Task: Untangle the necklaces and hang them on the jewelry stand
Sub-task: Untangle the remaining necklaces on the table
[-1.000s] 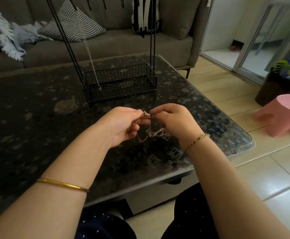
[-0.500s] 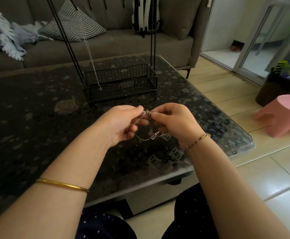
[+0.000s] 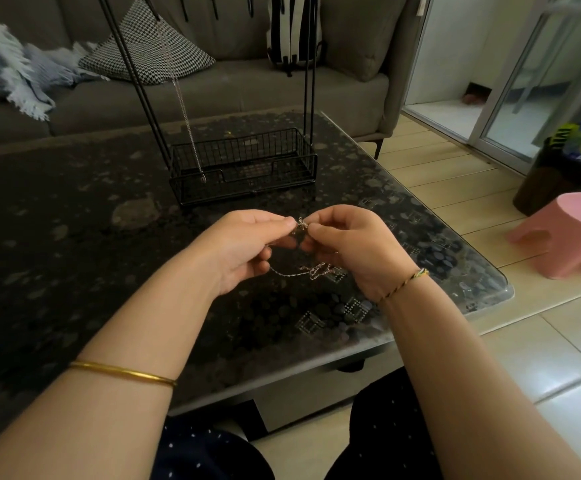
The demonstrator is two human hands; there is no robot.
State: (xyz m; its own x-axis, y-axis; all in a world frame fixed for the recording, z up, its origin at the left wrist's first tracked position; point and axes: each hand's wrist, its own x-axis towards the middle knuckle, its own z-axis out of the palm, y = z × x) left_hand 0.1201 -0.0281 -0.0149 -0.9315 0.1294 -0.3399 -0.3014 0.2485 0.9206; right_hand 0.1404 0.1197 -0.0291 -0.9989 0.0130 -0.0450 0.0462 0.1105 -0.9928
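Now both hands hover over the dark table (image 3: 74, 220): left hand (image 3: 244, 247) and right hand (image 3: 355, 247) each pinch the tangled necklaces (image 3: 313, 270) between thumb and forefinger, slack drooping below. At twelve o'clock, the jewelry stand (image 3: 244, 157) carries one hanging chain (image 3: 184, 112).

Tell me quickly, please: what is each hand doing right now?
Left hand: closed, pinching the tangled necklaces at the knot.
Right hand: closed, pinching the same knot from the other side.
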